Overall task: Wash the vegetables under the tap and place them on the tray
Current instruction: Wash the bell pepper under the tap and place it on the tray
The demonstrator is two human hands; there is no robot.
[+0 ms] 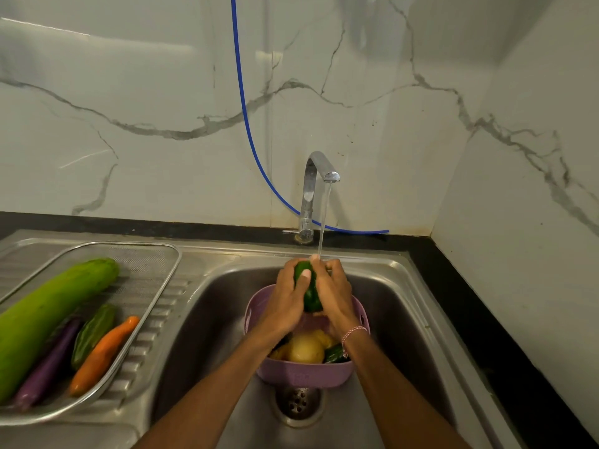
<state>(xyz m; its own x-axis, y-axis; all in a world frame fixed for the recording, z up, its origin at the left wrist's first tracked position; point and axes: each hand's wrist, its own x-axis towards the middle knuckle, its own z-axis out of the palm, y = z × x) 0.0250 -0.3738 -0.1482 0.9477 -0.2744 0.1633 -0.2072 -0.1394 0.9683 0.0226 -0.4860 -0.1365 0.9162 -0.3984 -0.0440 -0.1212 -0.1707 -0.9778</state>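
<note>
A dark green cucumber (310,291) is clasped between my left hand (287,299) and my right hand (334,293), right under the running stream from the chrome tap (312,189). Below my hands a purple basket (303,372) sits in the steel sink (207,319); it holds a pale yellow round vegetable (305,350), other yellow pieces and a dark green one (335,354). On the drainboard to the left a wire-mesh tray (152,286) holds a large light green gourd (48,315), a purple eggplant (48,364), a ridged green gourd (92,333) and an orange carrot (102,354).
The sink drain (297,403) lies just in front of the basket. A blue hose (249,131) hangs down the marble wall and ends behind the tap. A black countertop (470,303) borders the sink at the back and right, meeting a wall corner.
</note>
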